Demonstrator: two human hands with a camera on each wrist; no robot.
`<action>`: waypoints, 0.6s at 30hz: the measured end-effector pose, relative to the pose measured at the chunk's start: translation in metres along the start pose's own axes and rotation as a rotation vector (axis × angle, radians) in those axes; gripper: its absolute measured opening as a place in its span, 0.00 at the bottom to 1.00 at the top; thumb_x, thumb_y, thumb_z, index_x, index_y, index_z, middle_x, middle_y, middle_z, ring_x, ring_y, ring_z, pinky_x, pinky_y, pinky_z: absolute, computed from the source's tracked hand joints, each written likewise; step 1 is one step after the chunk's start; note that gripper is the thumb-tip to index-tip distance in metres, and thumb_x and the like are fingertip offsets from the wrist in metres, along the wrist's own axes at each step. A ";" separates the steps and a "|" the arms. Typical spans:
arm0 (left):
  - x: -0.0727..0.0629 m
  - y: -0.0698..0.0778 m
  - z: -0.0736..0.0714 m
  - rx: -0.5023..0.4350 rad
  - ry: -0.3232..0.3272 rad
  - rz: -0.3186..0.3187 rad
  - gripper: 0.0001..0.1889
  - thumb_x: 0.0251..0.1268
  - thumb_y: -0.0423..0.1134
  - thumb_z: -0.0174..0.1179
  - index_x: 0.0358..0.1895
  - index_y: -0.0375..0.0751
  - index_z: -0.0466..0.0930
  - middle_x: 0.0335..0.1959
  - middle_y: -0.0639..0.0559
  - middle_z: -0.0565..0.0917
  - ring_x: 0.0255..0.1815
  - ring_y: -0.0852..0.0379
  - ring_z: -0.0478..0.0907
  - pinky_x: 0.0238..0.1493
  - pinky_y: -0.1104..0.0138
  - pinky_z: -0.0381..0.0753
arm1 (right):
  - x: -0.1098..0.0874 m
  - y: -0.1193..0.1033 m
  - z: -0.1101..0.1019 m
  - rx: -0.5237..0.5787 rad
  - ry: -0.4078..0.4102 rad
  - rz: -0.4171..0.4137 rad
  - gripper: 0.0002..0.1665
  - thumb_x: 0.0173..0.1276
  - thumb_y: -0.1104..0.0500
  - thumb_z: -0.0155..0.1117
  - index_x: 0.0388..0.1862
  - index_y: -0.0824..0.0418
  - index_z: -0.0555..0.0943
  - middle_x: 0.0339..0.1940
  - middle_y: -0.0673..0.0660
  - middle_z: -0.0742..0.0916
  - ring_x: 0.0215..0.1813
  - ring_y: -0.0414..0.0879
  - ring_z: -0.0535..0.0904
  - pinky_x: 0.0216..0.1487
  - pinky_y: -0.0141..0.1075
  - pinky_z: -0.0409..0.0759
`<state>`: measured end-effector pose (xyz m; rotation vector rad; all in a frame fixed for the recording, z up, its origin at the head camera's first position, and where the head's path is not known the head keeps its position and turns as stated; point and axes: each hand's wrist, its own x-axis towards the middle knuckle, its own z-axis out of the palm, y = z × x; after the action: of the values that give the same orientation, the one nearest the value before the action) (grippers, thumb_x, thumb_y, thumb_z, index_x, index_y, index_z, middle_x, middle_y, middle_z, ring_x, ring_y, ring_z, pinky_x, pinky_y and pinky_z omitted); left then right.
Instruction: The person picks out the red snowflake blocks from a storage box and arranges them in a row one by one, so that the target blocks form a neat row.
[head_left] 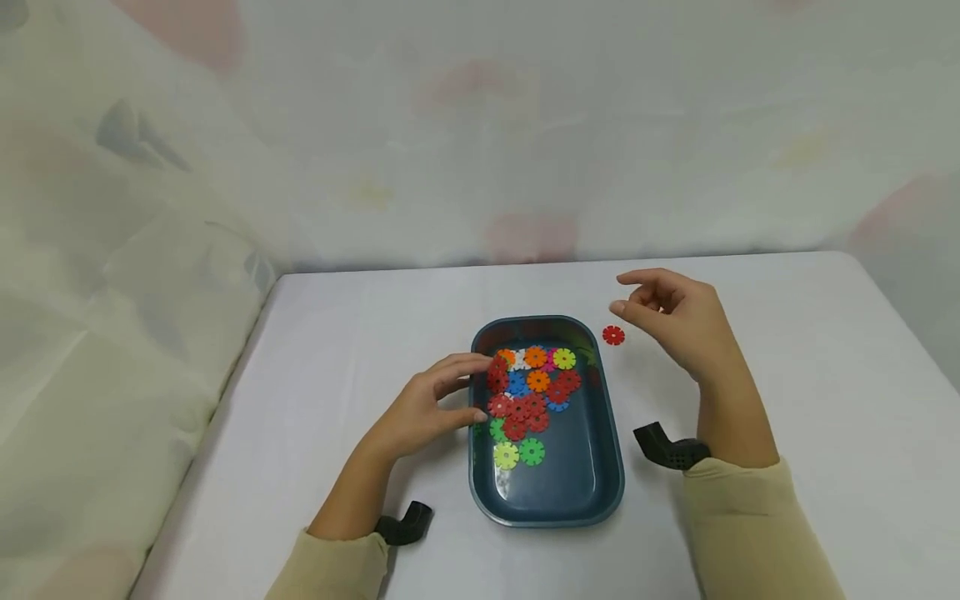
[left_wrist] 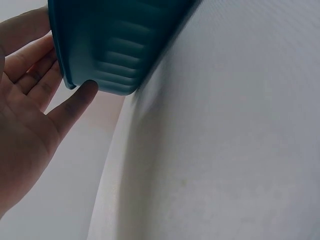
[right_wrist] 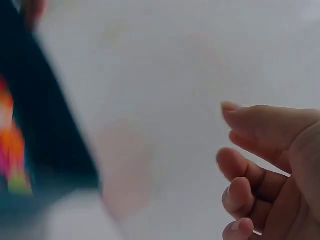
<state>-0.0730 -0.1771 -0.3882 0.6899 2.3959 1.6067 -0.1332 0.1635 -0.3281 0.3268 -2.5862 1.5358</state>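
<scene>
A dark teal tray (head_left: 577, 492) holds several notched plastic discs, many of them red discs (head_left: 519, 407), with orange, blue, green, yellow, white and pink ones among them. My left hand (head_left: 427, 404) reaches over the tray's left rim, thumb and fingers spread apart, fingertips close to the red discs. In the left wrist view the tray's side wall (left_wrist: 110, 55) hides the fingertips. To the right of the tray, above the table, my right hand (head_left: 678, 321) is loosely bent, with nothing visible between thumb and forefinger. One red disc (head_left: 613, 335) is outside the tray, below that hand's fingertips.
The tray stands on a table with a white cover (head_left: 337, 333). A pale patterned cloth (head_left: 465, 150) hangs behind the table and along the left side. Black wrist devices (head_left: 405, 525) are worn on both arms.
</scene>
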 end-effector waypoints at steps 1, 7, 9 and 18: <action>0.000 0.000 0.000 0.002 0.000 -0.002 0.32 0.56 0.36 0.72 0.66 0.41 0.74 0.67 0.47 0.73 0.69 0.57 0.68 0.69 0.55 0.72 | -0.003 -0.010 0.003 0.022 0.006 -0.041 0.19 0.64 0.52 0.72 0.53 0.54 0.84 0.30 0.52 0.83 0.30 0.45 0.75 0.26 0.31 0.73; 0.001 0.002 0.000 -0.001 -0.003 -0.013 0.32 0.56 0.35 0.72 0.66 0.42 0.74 0.67 0.46 0.73 0.69 0.58 0.69 0.69 0.57 0.73 | -0.014 -0.045 0.047 0.000 -0.153 -0.161 0.17 0.63 0.52 0.73 0.49 0.54 0.85 0.28 0.50 0.81 0.29 0.44 0.75 0.27 0.32 0.74; 0.001 0.002 0.000 -0.004 -0.007 -0.011 0.32 0.55 0.35 0.72 0.66 0.43 0.74 0.67 0.45 0.73 0.69 0.58 0.69 0.69 0.58 0.73 | -0.015 -0.047 0.062 -0.020 -0.213 -0.141 0.17 0.62 0.51 0.73 0.49 0.53 0.85 0.27 0.49 0.81 0.30 0.44 0.75 0.26 0.33 0.74; 0.010 0.002 0.009 -0.008 -0.034 0.005 0.32 0.55 0.36 0.72 0.66 0.43 0.74 0.66 0.52 0.74 0.68 0.57 0.69 0.69 0.55 0.73 | -0.012 -0.029 0.085 -0.025 -0.271 0.003 0.18 0.62 0.47 0.72 0.48 0.54 0.86 0.28 0.50 0.82 0.31 0.47 0.76 0.30 0.37 0.78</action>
<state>-0.0776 -0.1646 -0.3886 0.7158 2.3646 1.5932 -0.1138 0.0769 -0.3471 0.5651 -2.8047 1.5556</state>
